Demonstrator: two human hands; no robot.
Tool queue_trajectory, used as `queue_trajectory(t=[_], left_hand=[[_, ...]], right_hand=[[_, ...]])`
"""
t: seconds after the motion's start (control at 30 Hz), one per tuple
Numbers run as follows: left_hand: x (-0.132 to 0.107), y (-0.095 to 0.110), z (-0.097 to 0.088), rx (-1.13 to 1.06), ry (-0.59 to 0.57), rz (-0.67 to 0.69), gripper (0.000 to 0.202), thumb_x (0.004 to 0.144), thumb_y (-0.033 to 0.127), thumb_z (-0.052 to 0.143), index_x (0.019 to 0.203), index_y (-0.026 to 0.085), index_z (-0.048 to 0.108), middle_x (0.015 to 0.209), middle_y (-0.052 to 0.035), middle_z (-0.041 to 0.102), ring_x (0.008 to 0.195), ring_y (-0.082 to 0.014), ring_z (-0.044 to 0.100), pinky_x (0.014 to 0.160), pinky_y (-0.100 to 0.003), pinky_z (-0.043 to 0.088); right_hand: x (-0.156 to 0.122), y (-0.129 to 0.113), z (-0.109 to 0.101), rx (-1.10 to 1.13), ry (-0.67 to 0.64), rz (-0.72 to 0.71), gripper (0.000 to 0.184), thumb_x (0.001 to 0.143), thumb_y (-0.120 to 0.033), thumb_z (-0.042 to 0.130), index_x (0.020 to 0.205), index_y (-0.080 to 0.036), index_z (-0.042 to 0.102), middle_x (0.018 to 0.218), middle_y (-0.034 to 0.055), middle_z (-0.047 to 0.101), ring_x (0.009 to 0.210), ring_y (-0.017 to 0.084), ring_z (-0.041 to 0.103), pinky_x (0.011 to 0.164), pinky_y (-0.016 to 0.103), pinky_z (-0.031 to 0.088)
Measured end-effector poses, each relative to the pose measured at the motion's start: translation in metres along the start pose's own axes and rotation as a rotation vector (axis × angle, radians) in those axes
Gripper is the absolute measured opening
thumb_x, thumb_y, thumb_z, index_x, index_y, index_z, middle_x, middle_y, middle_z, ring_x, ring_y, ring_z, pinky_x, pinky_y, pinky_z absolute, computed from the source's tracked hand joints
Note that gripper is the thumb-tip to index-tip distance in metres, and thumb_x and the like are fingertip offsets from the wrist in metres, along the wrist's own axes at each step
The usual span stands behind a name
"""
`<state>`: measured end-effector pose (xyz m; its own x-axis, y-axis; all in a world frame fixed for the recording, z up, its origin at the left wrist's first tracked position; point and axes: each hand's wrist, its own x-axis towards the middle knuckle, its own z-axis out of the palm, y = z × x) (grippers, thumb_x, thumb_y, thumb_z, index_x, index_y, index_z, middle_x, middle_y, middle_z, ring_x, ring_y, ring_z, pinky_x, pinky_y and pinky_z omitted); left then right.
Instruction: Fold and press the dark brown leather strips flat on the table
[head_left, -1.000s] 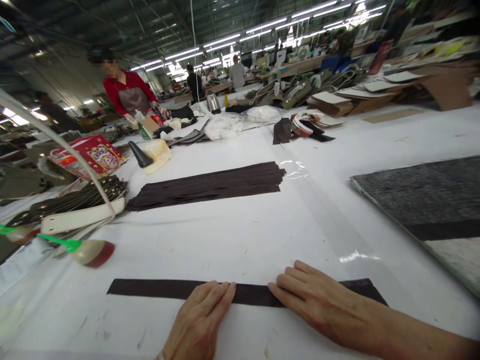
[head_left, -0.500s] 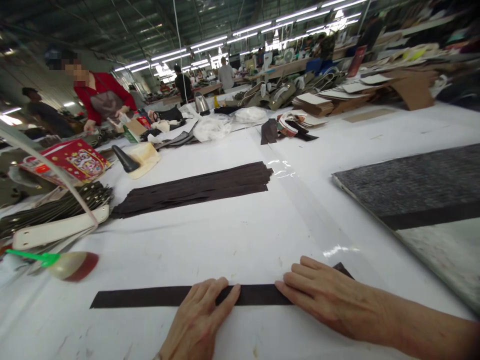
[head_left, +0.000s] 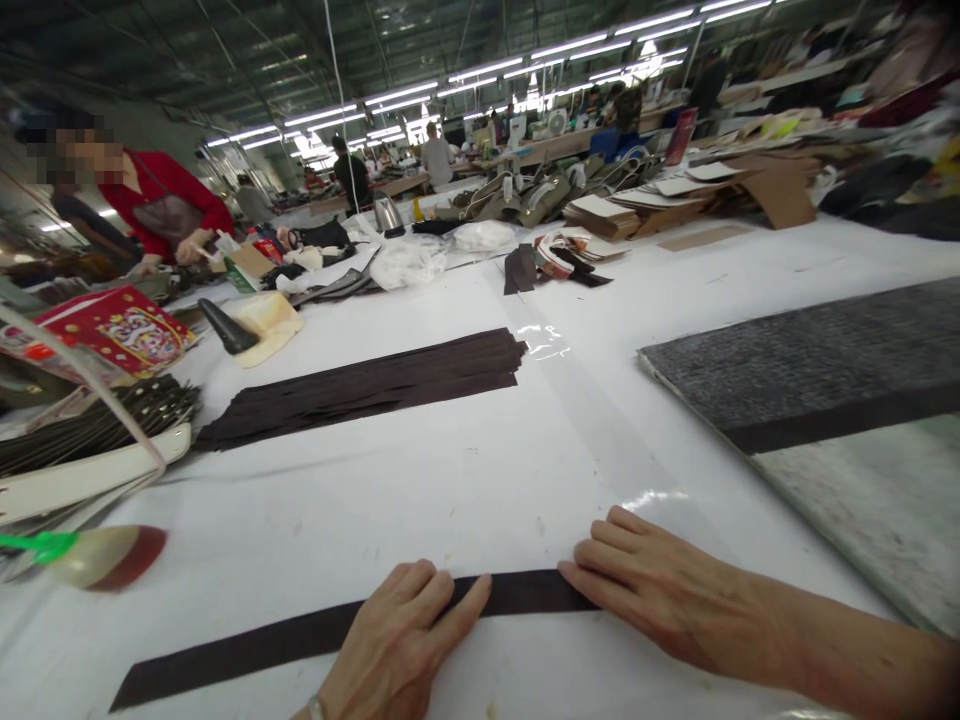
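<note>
A long dark brown strip (head_left: pixel 247 645) lies across the white table in front of me, bending slightly near the middle. My left hand (head_left: pixel 401 635) is closed on its middle, fingers curled over the far edge and thumb along the strip. Farther right, my right hand (head_left: pixel 660 585) has its fingers bunched together on the strip, hiding that end. A short stretch of strip shows between both hands. Beyond them lies a pile of similar dark strips (head_left: pixel 367 385).
A grey textured board (head_left: pixel 817 360) with a dark strip on it is at right. On the left are a green-nozzled bottle (head_left: pixel 109 557), a red printed box (head_left: pixel 142 335) and a white bar (head_left: pixel 105 470). A co-worker in red sleeves (head_left: pixel 176 195) stands behind.
The strip's left end has swung towards me, so the strip now bends near my left hand. The end that showed beyond my right hand is now hidden. The view has shifted slightly right.
</note>
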<state>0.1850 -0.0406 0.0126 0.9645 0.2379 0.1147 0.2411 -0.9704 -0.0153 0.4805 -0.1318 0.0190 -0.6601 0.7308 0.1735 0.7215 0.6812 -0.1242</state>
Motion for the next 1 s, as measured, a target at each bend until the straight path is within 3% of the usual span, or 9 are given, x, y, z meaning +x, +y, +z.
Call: queue_trajectory(t=[0.1, 0.23, 0.4, 0.5, 0.63, 0.83, 0.9, 1.0], left_hand=[[0.003, 0.001, -0.003, 0.032, 0.049, -0.011, 0.052, 0.078, 0.003, 0.038, 0.127, 0.014, 0.052, 0.088, -0.0102, 0.058, 0.073, -0.0217, 0.053, 0.061, -0.035, 0.050], [0.010, 0.003, -0.005, 0.023, 0.126, 0.013, 0.044, 0.080, 0.004, 0.036, 0.118, 0.012, 0.056, 0.107, -0.0136, 0.058, 0.091, -0.0245, 0.055, 0.073, -0.037, 0.050], [0.021, 0.004, -0.002, 0.023, 0.113, 0.079, 0.033, 0.093, 0.011, 0.030, 0.112, 0.008, 0.057, 0.088, -0.0082, 0.063, 0.077, -0.0204, 0.056, 0.070, -0.033, 0.049], [0.029, 0.007, -0.003, 0.052, 0.131, 0.112, 0.040, 0.100, 0.020, 0.022, 0.120, 0.007, 0.054, 0.079, -0.0060, 0.061, 0.067, -0.0183, 0.054, 0.062, -0.031, 0.047], [0.035, 0.011, -0.006, 0.100, 0.167, 0.131, 0.046, 0.101, 0.019, 0.015, 0.123, 0.011, 0.054, 0.074, -0.0038, 0.058, 0.062, -0.0161, 0.053, 0.058, -0.029, 0.043], [0.034, 0.009, 0.004, 0.144, 0.175, 0.162, 0.043, 0.101, 0.036, 0.027, 0.121, 0.012, 0.057, 0.098, -0.0110, 0.061, 0.082, -0.0204, 0.056, 0.071, -0.032, 0.047], [0.036, 0.011, 0.008, 0.158, 0.214, 0.172, 0.040, 0.101, 0.029, 0.026, 0.116, 0.012, 0.059, 0.104, -0.0107, 0.061, 0.089, -0.0205, 0.056, 0.076, -0.031, 0.047], [0.044, 0.017, 0.009, 0.168, 0.259, 0.153, 0.044, 0.100, 0.012, 0.018, 0.104, 0.013, 0.062, 0.095, -0.0070, 0.063, 0.081, -0.0171, 0.057, 0.074, -0.029, 0.046]], right_hand=[[-0.005, 0.001, -0.002, 0.006, -0.027, 0.000, 0.032, 0.091, -0.007, 0.037, 0.120, -0.009, 0.052, 0.090, 0.0082, 0.053, 0.077, 0.020, 0.044, 0.080, 0.039, 0.035], [-0.011, 0.003, -0.007, 0.008, -0.061, -0.002, 0.033, 0.093, -0.007, 0.034, 0.122, -0.007, 0.050, 0.091, 0.0088, 0.053, 0.077, 0.020, 0.043, 0.079, 0.039, 0.034], [-0.017, 0.004, -0.013, 0.002, -0.075, 0.000, 0.034, 0.095, -0.007, 0.032, 0.123, -0.006, 0.050, 0.090, 0.0086, 0.053, 0.077, 0.020, 0.043, 0.077, 0.039, 0.034], [-0.022, 0.005, -0.016, -0.003, -0.075, 0.012, 0.032, 0.095, -0.008, 0.032, 0.122, -0.006, 0.051, 0.089, 0.0083, 0.053, 0.076, 0.019, 0.044, 0.075, 0.037, 0.034], [-0.032, 0.006, -0.020, -0.012, -0.060, 0.028, 0.030, 0.095, -0.008, 0.033, 0.118, -0.007, 0.053, 0.088, 0.0080, 0.053, 0.075, 0.018, 0.045, 0.076, 0.037, 0.035], [-0.044, 0.008, -0.026, -0.028, -0.061, 0.034, 0.034, 0.096, -0.006, 0.029, 0.120, -0.006, 0.052, 0.086, 0.0083, 0.054, 0.076, 0.019, 0.045, 0.077, 0.038, 0.036], [-0.048, 0.009, -0.027, -0.033, -0.060, 0.039, 0.034, 0.096, -0.006, 0.028, 0.121, -0.005, 0.051, 0.085, 0.0084, 0.054, 0.075, 0.019, 0.044, 0.077, 0.039, 0.037], [-0.053, 0.010, -0.027, -0.033, -0.051, 0.042, 0.034, 0.096, -0.008, 0.028, 0.121, -0.005, 0.051, 0.086, 0.0091, 0.054, 0.076, 0.019, 0.044, 0.077, 0.039, 0.037]])
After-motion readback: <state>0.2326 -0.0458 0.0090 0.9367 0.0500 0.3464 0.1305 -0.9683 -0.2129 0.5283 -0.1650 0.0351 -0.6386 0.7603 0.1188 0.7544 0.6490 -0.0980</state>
